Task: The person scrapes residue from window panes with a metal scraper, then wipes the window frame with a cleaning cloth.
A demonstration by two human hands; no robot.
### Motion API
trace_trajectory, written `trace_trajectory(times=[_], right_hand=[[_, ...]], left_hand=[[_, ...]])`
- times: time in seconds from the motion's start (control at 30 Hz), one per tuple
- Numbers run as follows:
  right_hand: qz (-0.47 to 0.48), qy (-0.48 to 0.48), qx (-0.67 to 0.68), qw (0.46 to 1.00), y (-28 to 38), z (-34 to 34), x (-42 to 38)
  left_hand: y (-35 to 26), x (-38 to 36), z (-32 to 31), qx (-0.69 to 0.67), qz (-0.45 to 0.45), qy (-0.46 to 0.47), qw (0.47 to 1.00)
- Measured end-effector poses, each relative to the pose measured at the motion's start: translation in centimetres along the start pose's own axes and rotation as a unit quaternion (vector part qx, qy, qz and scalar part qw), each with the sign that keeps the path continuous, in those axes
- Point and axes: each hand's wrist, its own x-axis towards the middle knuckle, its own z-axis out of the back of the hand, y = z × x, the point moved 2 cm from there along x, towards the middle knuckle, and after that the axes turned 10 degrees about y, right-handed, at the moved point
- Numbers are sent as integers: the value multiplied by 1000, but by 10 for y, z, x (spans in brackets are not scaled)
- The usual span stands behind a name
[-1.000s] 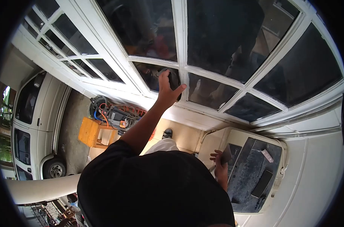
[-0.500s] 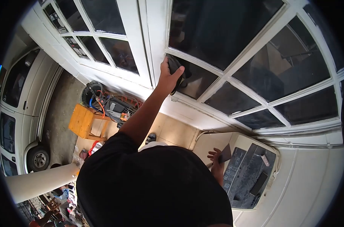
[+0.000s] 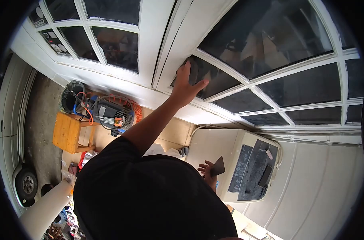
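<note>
My left hand (image 3: 186, 86) reaches up to the white-framed window (image 3: 250, 84) and grips a dark cloth-like pad (image 3: 193, 71), held against a lower glass pane near the frame's corner. My right hand (image 3: 208, 173) is low, beside the washing machine (image 3: 214, 148), with a thin dark rectangular sheet (image 3: 218, 166) between thumb and palm and the other fingers spread. On the machine's dark lid lie a small pale tube (image 3: 268, 154) and a black block (image 3: 264, 176).
An orange wooden stool (image 3: 66, 133) stands left of my arm, beside an air compressor (image 3: 110, 114) with an orange hose and a black bucket (image 3: 71, 96). A parked vehicle (image 3: 10, 104) is at far left, near a white pillar (image 3: 46, 208).
The view has shifted, so the stool and washing machine appear further left. My left hand has turned on the pad, its thumb now spread wider. My right hand still holds the sheet.
</note>
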Motion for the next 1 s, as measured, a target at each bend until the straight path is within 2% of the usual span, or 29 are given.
trace_trajectory(times=[0.03,0.17,0.3,0.43,0.63,0.7,0.73,0.83,0.9,0.97,1.0], right_hand=[[-6,-6,-3,1000,2,-3,-4],[-15,-32,17,999,11,-12,-15],[-10,-36,-1,999,10,-11,-20],[-51,-39,-10,998,7,-9,-25],[-75,-29,-17,997,-2,-2,-25],[-86,-29,-10,996,-13,4,-26],[-88,-28,-11,996,-15,5,-26],[-99,-31,7,995,-22,6,-27],[-92,-30,13,995,-25,7,-25],[-87,-36,23,995,-16,2,-20],[-79,-28,12,996,-15,3,-16]], left_hand=[[-14,0,3,7,-26,3,1000],[-14,-3,-5,-22,-17,-14,1000],[47,-6,-18,-27,1,-29,999],[113,-12,-28,16,43,-58,997],[168,-12,-35,-3,69,-115,991],[185,-11,-33,-120,156,-85,977],[182,-14,-30,-232,180,-106,950],[229,-20,-35,-242,226,-143,932],[247,-32,-35,-236,227,-142,934],[232,-54,-26,-277,217,-70,933],[205,-68,-16,-258,255,-67,930]])
